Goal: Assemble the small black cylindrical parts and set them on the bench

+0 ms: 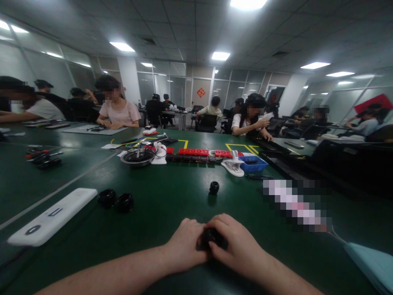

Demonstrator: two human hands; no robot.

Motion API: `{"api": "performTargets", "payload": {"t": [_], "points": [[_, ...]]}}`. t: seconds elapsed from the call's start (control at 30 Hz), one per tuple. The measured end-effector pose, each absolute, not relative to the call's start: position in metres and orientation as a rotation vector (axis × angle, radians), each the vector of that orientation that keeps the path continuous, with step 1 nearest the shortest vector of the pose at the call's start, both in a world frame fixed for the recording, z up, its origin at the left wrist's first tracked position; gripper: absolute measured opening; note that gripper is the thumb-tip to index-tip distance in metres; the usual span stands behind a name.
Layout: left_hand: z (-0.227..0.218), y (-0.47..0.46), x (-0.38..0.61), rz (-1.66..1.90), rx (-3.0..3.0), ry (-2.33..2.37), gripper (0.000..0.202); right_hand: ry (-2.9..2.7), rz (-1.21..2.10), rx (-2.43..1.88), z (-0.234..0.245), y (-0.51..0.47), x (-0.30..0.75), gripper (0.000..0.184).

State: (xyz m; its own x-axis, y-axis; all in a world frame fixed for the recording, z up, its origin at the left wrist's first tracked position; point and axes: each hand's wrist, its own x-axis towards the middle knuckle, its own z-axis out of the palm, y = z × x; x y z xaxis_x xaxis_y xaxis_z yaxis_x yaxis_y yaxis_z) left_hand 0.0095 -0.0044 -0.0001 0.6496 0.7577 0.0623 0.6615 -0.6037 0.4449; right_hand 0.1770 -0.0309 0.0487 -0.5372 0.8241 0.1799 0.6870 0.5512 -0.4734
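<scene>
My left hand [188, 245] and my right hand [231, 242] meet low in the middle of the view, just above the green table. Between them is a small, round, glossy black part [211, 235], largely covered by my fingers. The right fingers curl over its top and side, while the left fingers press against its other side. Straight ahead on the table stands a similar black part [214, 187] with a ridged, ring-like shape. Two more sit to the left, a black ring-shaped part [107, 198] beside another black ring-shaped part [124, 202].
A white power strip [55, 217] lies at left, with tools [43, 156] beyond. Across the table are a row of red blocks [194, 152], a white clamp [233, 166], a blue bin [254, 163] and a metal dish [137, 156]. Other people sit farther off.
</scene>
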Motion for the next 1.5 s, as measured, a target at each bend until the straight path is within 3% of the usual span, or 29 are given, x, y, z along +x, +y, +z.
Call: {"api": "performTargets", "payload": {"t": [0.3, 0.53, 1.07, 1.3, 1.5], "points": [[0.006, -0.006, 0.011, 0.348, 2.493, 1.122, 0.019, -2.425, 0.524, -1.077, 0.056, -0.033, 0.177, 0.034], [0.003, -0.004, 0.01, 0.329, 2.485, 1.12, 0.022, -2.398, 0.568, -1.248, 0.05, -0.031, 0.18, 0.032], [0.003, -0.004, 0.01, 0.41, 2.508, 1.061, 0.016, -2.519, 0.601, -0.854, 0.064, -0.032, 0.181, 0.035], [0.005, -0.006, 0.011, 0.357, 2.537, 1.116, 0.017, -2.545, 0.696, -0.975, 0.062, -0.034, 0.181, 0.038], [0.004, -0.007, 0.008, 0.444, 2.475, 1.068, 0.026, -2.354, 0.529, -1.267, 0.055, -0.031, 0.184, 0.047]]}}
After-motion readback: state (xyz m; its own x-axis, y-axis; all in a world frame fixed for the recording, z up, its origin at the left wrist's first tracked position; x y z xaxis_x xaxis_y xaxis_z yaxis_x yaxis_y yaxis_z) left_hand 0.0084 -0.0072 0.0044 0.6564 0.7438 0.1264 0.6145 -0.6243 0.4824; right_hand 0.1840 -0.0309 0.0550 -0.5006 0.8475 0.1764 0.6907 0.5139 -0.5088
